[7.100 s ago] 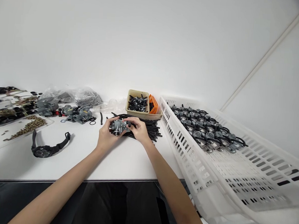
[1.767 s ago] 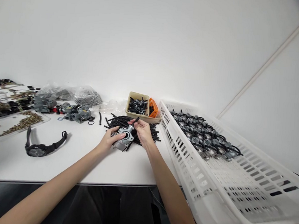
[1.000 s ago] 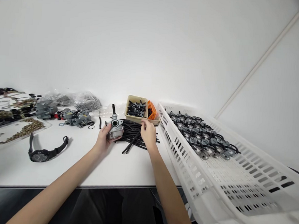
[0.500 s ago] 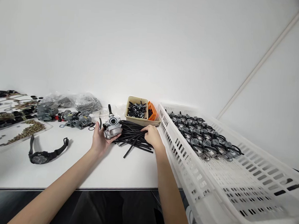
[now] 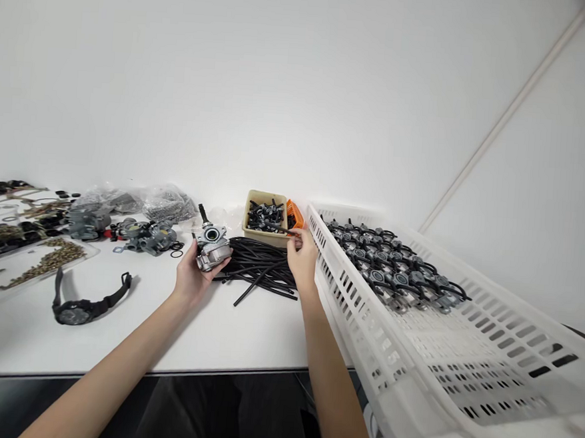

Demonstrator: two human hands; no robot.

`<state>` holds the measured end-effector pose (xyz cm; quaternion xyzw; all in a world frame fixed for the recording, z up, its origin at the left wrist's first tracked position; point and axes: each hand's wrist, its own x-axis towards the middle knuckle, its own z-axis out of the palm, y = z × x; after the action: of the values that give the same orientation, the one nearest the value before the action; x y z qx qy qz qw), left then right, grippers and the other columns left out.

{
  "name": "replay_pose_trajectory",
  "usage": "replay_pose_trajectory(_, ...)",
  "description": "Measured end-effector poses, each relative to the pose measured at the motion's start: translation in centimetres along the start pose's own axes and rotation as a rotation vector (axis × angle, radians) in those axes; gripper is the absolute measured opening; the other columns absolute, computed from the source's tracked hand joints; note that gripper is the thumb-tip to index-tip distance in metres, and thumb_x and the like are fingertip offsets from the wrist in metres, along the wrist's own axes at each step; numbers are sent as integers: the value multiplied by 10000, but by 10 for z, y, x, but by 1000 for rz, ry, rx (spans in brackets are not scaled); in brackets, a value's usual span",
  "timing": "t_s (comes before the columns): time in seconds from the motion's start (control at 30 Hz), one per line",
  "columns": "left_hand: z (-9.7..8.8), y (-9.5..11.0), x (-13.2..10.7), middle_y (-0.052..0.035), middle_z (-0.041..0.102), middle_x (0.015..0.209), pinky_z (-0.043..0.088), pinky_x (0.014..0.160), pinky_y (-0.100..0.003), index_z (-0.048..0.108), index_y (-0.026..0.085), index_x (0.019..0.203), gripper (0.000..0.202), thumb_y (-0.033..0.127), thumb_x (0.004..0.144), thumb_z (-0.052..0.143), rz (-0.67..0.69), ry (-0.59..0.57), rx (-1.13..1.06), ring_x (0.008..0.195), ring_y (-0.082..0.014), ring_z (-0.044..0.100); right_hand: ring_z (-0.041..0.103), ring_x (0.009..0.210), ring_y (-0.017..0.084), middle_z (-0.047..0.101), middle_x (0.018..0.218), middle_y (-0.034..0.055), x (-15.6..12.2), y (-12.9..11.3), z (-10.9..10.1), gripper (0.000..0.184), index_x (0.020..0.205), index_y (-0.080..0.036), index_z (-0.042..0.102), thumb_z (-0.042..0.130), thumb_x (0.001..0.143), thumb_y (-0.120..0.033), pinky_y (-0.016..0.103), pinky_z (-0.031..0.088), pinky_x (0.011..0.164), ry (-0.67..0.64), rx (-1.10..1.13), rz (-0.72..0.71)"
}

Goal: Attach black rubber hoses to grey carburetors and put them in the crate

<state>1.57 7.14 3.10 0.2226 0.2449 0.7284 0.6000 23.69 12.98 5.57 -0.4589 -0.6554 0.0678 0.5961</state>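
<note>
A grey metal carburetor (image 5: pixel 213 248) with a black stem on top rests in my left hand (image 5: pixel 192 275), whose fingers wrap its lower body. My right hand (image 5: pixel 302 254) is raised over the right end of a pile of black rubber hoses (image 5: pixel 262 265). Between its thumb and fingers is one black rubber hose (image 5: pixel 285 230), its free end pointing left in front of the beige bin (image 5: pixel 250 233). That bin contains small black and grey parts.
An orange basket (image 5: pixel 295 214) stands behind my right hand. To the right, a white crate (image 5: pixel 366 317) contains rows of carburetors with hoses. At left lie a black wristwatch (image 5: pixel 75 315), brass fittings (image 5: pixel 52 259), carburetor bodies (image 5: pixel 151 237) and plastic-wrapped parts (image 5: pixel 168 203).
My right hand has lifted from the hose pile with one hose pinched in it. The left hand still holds the carburetor, with the view shifted slightly.
</note>
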Motion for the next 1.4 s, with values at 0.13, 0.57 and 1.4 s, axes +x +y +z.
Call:
replay_pose_trajectory(0.13, -2, 0, 2, -104, 653, 1112, 561, 818, -371, 574, 144, 1091, 329, 379, 866, 529, 25, -15, 35, 959, -239, 662, 607, 851, 186, 625, 1035, 98, 0, -6, -3, 256, 1036, -192, 550, 447, 802, -215, 308, 482, 765, 243, 198, 70)
replay_pose_trajectory(0.57, -10, -8, 9, -81, 633, 1020, 595, 652, -391, 540, 193, 1024, 328, 390, 784, 646, 98, 76, 141, 818, -212, 673, 529, 547, 112, 615, 793, 3, 0, -8, 2, 384, 1168, -226, 431, 532, 798, -247, 219, 401, 498, 245, 564, 171)
replay_pose_trajectory(1.4, -22, -13, 12, -76, 521, 1155, 545, 723, -291, 136, 376, 1442, 947, 433, 703, 727, 324, 220, 449, 896, -156, 619, 452, 361, 77, 544, 422, -62, -10, -23, 21, 363, 821, -198, 493, 430, 879, -551, 185, 298, 386, 49, 846, 265)
